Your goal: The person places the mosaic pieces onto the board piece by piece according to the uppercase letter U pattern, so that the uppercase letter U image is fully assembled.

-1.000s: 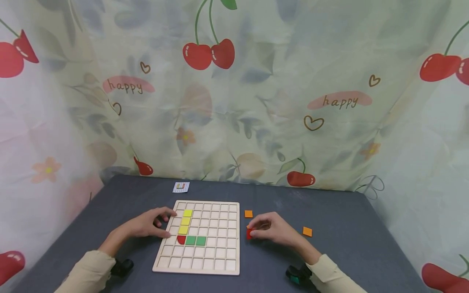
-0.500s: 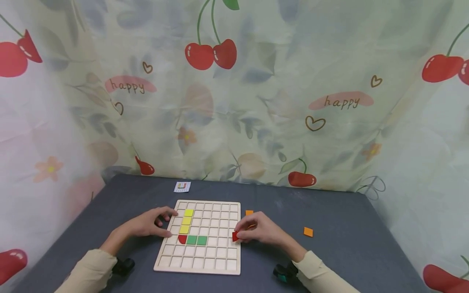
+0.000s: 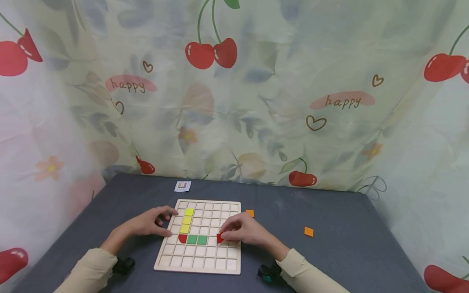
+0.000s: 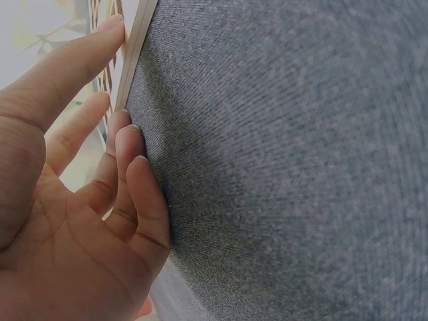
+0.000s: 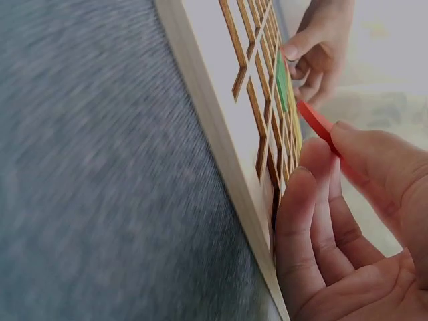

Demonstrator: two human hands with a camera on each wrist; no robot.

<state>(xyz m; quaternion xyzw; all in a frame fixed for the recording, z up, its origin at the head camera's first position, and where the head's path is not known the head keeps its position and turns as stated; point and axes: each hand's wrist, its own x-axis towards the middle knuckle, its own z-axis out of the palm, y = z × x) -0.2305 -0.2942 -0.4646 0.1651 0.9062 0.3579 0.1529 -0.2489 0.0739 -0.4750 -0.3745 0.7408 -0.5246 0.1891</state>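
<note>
A light wooden grid board point(image 3: 198, 263) lies on the dark tabletop. Yellow square tiles point(image 3: 186, 220) form a column in it, above a red rounded tile point(image 3: 182, 239) and two green square tiles point(image 3: 196, 239) in a row. My right hand point(image 3: 249, 232) pinches a red tile point(image 5: 315, 122) between thumb and fingers, just over the board, right of the green tiles. At the board's left edge rests my left hand point(image 3: 150, 223), thumb and fingertips touching the rim, fingers relaxed, as the left wrist view point(image 4: 87, 180) also shows.
Orange tiles lie right of the board, one point(image 3: 250, 213) near its edge and another point(image 3: 309, 232) farther right. A small pattern card point(image 3: 182, 186) sits behind the board. A printed curtain point(image 3: 249, 122) closes off the back and sides.
My right hand has carried the red tile leftward, from the table beside the board to over the grid near the green tiles. My left hand has stayed at the board's edge.
</note>
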